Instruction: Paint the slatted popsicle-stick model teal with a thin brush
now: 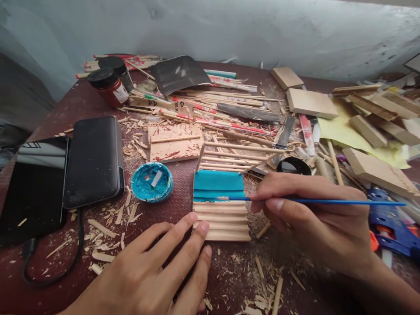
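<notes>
My right hand [308, 214] pinches a thin blue paintbrush [315, 201], its bristles touching a small wooden model [226, 221] with ridged, step-like slats. Wet-looking blue paint [218, 180] covers the model's upper slats, while the lower ones are bare wood. Thin sticks form an open frame at its far end. My left hand [164, 262] lies with fingers stretched out, the fingertips resting on the model's lower left edge. Left of the model stands a small round tub of blue paint [152, 182] with a pale scrap in it.
A black power bank [93, 162] and a phone [33, 183] lie at left. Behind are dark-lidded jars [110, 87], bundled sticks [229, 103] and a paint-marked wood block [175, 142]. Wood blocks [311, 103] and a blue glue gun [390, 223] lie at right. Shavings litter the table.
</notes>
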Demonstrator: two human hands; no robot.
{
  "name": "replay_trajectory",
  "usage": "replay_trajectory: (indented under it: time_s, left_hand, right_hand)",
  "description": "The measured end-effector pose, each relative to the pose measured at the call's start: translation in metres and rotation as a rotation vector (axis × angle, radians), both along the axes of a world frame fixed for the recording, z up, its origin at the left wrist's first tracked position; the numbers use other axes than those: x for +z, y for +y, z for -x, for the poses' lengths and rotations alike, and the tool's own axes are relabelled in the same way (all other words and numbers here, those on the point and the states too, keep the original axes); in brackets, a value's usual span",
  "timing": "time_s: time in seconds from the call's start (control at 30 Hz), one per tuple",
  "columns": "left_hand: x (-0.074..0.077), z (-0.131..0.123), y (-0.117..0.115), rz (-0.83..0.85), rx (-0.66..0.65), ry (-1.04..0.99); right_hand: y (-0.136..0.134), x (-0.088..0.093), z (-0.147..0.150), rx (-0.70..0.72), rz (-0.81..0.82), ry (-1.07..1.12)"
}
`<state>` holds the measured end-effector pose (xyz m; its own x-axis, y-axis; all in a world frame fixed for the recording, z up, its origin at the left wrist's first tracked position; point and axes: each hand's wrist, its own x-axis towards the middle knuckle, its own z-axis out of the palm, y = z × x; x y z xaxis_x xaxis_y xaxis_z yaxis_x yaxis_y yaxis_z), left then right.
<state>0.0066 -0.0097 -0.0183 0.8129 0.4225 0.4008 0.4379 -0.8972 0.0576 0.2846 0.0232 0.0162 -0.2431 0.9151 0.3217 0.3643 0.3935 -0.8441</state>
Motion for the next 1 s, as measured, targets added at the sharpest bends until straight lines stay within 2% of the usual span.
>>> replay_trajectory:
  time_s: [0.27, 0.43, 0.6, 0.83, 1.0]
  left_hand:
    - [-0.0037, 0.0018, -0.0003, -0.018, -0.013, -0.013]
    - [-0.0017, 0.0011, -0.0007, -0.006, -0.011, 0.016]
    - [-0.0006, -0.0016, 0.0015, -0.004, -0.009, 0.004]
    - [0.0020, -0.0024, 0.0021, -0.002, -0.022, 0.012]
    - [0.0025, 0.0005, 0.0008, 0.028, -0.026, 0.024]
  right_hand:
    - [-0.0002, 0.0030, 0.0042, 0.009, -0.033, -0.084]
    - [-0.0015, 0.0001, 0.0027, -0.061, 0.019, 0.023]
    - [-0.0019, 0.0007, 0.0048, -0.011, 0.015, -0.023]
    - [-0.0013, 0.0061, 0.0016, -0.139, 0.048, -0.002]
    - [-0.0007, 0.0061, 0.0068, -0.040, 0.019, -0.052]
